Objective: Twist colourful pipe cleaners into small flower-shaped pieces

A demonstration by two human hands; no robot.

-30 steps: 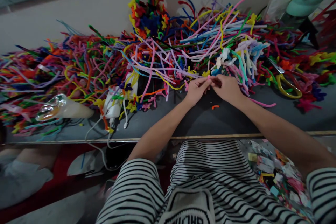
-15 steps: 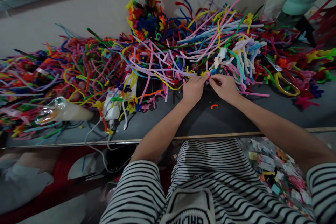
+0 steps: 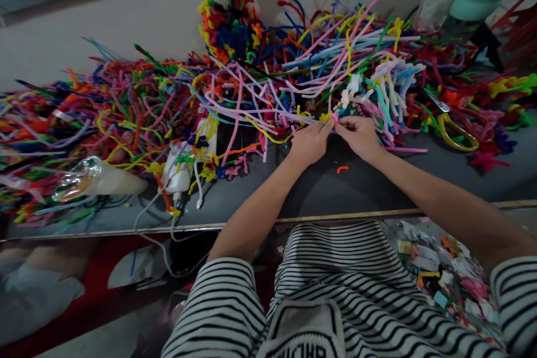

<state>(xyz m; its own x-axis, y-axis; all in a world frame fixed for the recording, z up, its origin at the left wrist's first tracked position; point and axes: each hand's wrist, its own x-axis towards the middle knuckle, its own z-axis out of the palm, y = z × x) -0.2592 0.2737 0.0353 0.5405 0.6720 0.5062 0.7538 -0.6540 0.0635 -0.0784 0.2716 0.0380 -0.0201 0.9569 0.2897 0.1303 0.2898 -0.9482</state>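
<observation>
Near the table's middle, my left hand pinches a pink pipe cleaner, bent small at the fingertips. My right hand meets it from the other side, thumb and finger closed on the same piece; its exact shape is too small to make out. Just beyond the hands lies a heap of long pastel pipe cleaners. A bunch of white, lilac and blue twisted pieces sits beyond my right hand. Below the hands, a short orange piece rests on the dark table.
Yellow-handled scissors lie at right. To the left are a white charger with cables and a tilted plastic cup. A multicoloured bundle stands against the wall. Scraps fill the space below the table edge; a person's leg shows lower left.
Both hands stay together at the pink pipe cleaner, with only slight finger movement. The view has shifted a little.
</observation>
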